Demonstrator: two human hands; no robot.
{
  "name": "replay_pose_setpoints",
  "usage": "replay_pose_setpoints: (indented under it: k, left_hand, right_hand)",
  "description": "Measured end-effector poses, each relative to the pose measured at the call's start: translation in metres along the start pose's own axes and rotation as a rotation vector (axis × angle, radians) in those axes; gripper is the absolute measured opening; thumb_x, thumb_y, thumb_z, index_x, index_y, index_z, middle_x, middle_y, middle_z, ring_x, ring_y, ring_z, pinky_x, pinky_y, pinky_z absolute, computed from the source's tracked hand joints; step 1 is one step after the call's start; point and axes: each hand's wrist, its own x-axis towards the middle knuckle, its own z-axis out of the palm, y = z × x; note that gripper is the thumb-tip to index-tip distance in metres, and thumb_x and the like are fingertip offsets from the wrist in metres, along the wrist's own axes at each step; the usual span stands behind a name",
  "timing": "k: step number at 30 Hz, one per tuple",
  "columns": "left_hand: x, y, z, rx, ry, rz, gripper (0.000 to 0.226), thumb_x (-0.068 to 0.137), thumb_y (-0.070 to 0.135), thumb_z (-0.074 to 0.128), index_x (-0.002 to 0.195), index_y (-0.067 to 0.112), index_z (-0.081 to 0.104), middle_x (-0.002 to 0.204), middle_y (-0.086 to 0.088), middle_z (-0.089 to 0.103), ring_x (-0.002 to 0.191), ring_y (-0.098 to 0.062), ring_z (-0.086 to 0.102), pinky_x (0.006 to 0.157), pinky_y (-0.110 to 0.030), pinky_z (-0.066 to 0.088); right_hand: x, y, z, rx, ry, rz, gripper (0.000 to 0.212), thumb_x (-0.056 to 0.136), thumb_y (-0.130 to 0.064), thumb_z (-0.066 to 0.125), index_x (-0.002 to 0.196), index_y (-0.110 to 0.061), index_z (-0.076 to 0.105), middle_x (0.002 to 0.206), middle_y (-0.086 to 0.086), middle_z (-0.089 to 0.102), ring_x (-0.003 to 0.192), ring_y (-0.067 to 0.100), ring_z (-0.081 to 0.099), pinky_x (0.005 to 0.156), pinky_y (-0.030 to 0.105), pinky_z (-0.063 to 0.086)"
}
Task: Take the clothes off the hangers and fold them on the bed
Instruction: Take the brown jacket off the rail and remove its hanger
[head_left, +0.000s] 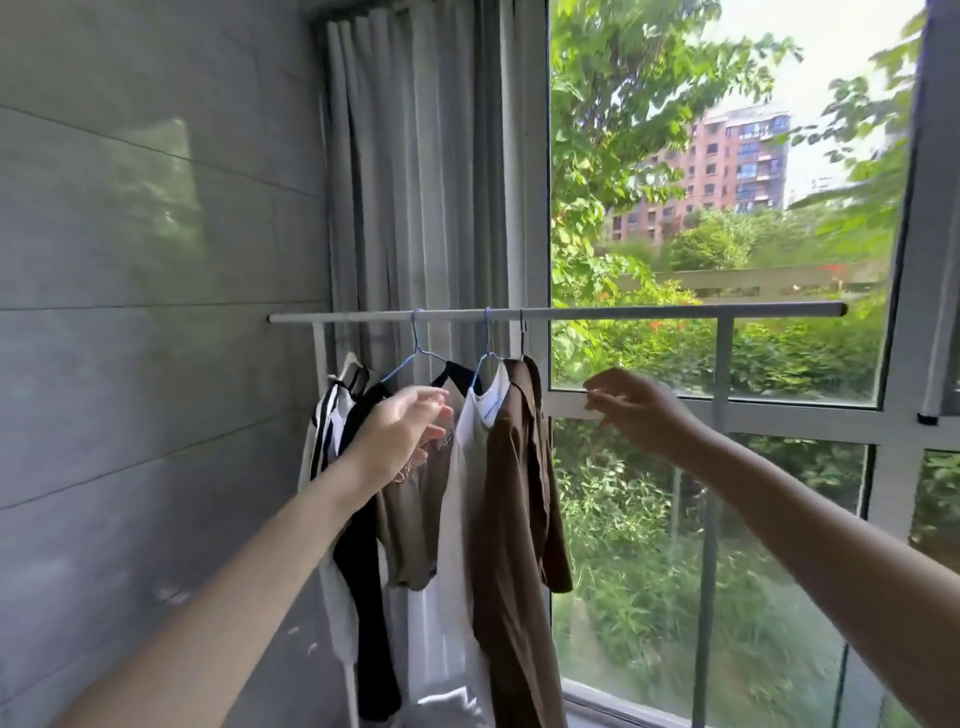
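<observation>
— Where do we stand with the clothes?

— They all hang on the white rail (675, 312), bunched toward its left end, by the grey curtain (415, 182). From the left end we see a black-and-white striped top (327, 421), a black-sleeved brown top (415, 499) on a blue hanger (415, 353), a white shirt (462, 493) on a second blue hanger (487, 343), and a brown shirt (519, 519) nearest the rail's middle.

— And our hands?

— Our left hand (400, 436) reaches in front of the black-sleeved brown top, its grip spread, fingers loosely extended and holding nothing. It may brush the fabric; the blur keeps us from being sure.

— The right?

— Our right hand (639, 410) hangs just right of the brown shirt, apart from it, fingers relaxed and slightly bent, grip spread and holding nothing. Behind it we see the window (779, 467) with trees (623, 130) and a red-brick building (737, 161).
</observation>
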Motion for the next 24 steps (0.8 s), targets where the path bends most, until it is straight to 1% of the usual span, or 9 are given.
replay_pose_setpoints:
  k: [2,5,7,12,14,17,19,22,24]
  left_hand:
    - [0.043,-0.008,0.007,-0.018,-0.034,0.013,0.017,0.099,0.028,0.043,0.103,0.031,0.059,0.103,0.006,0.067,0.091,-0.013,0.064,0.074,-0.030,0.050]
    - [0.105,-0.027,0.022,-0.046,-0.070,0.041,0.016,0.099,0.025,0.044,0.100,0.029,0.059,0.101,0.002,0.066,0.086,-0.013,0.062,0.068,-0.028,0.046]
    - [0.130,-0.039,0.030,-0.039,-0.065,0.051,0.016,0.098,0.025,0.045,0.103,0.025,0.060,0.100,0.001,0.065,0.085,-0.013,0.061,0.069,-0.029,0.045]
    - [0.193,-0.078,0.055,0.071,-0.051,0.010,0.009,0.096,0.027,0.050,0.092,0.031,0.057,0.097,0.000,0.065,0.082,-0.015,0.062,0.068,-0.029,0.044]
    - [0.209,-0.087,0.064,0.118,-0.054,-0.007,0.006,0.095,0.029,0.052,0.093,0.029,0.058,0.095,0.002,0.065,0.081,-0.014,0.062,0.069,-0.030,0.045]
    - [0.231,-0.101,0.080,0.178,-0.022,-0.025,0.006,0.092,0.031,0.056,0.089,0.028,0.061,0.090,0.004,0.066,0.081,-0.015,0.063,0.066,-0.027,0.045]
    - [0.243,-0.111,0.093,0.224,0.006,-0.054,0.008,0.088,0.035,0.060,0.082,0.031,0.061,0.085,0.007,0.066,0.083,-0.017,0.064,0.065,-0.027,0.045]
    - [0.257,-0.118,0.108,0.303,0.010,-0.110,0.017,0.083,0.044,0.064,0.076,0.029,0.064,0.074,0.011,0.064,0.075,-0.014,0.061,0.074,-0.031,0.050]
    - [0.267,-0.117,0.119,0.441,-0.027,-0.157,0.026,0.082,0.052,0.063,0.073,0.028,0.062,0.071,0.011,0.061,0.071,-0.011,0.056,0.066,-0.026,0.046]
  right_hand:
    - [0.034,0.007,0.006,-0.061,0.007,0.002,0.020,0.094,-0.021,0.053,0.111,-0.016,0.062,0.106,0.007,0.066,0.091,0.025,0.064,0.071,0.033,0.050]
    - [0.087,0.015,0.011,-0.170,0.033,-0.008,0.022,0.095,-0.023,0.053,0.112,-0.015,0.064,0.097,0.000,0.062,0.088,0.016,0.057,0.063,0.019,0.041]
    - [0.111,0.021,0.012,-0.210,0.053,-0.027,0.022,0.095,-0.023,0.052,0.111,-0.015,0.064,0.096,-0.003,0.060,0.087,0.013,0.055,0.062,0.016,0.038]
    - [0.172,0.064,0.027,-0.273,0.008,-0.018,0.024,0.096,-0.028,0.050,0.112,-0.016,0.063,0.102,-0.003,0.061,0.090,0.011,0.054,0.072,0.023,0.039]
    - [0.193,0.084,0.034,-0.247,-0.006,-0.001,0.024,0.096,-0.030,0.050,0.112,-0.017,0.063,0.101,-0.002,0.062,0.090,0.014,0.057,0.073,0.025,0.045]
    - [0.233,0.117,0.049,-0.159,-0.024,0.010,0.024,0.095,-0.029,0.051,0.111,-0.015,0.063,0.109,0.004,0.066,0.093,0.020,0.061,0.084,0.034,0.050]
    - [0.257,0.138,0.060,-0.088,-0.050,0.008,0.021,0.096,-0.028,0.050,0.107,-0.014,0.062,0.107,0.007,0.066,0.089,0.019,0.061,0.078,0.031,0.049]
    - [0.287,0.159,0.079,0.111,-0.091,0.054,0.016,0.097,-0.024,0.049,0.093,-0.014,0.060,0.095,0.008,0.068,0.075,0.020,0.062,0.060,0.023,0.047]
    - [0.307,0.171,0.088,0.280,-0.145,0.111,0.020,0.097,-0.025,0.048,0.085,-0.014,0.060,0.087,0.008,0.068,0.062,0.017,0.061,0.052,0.022,0.041]
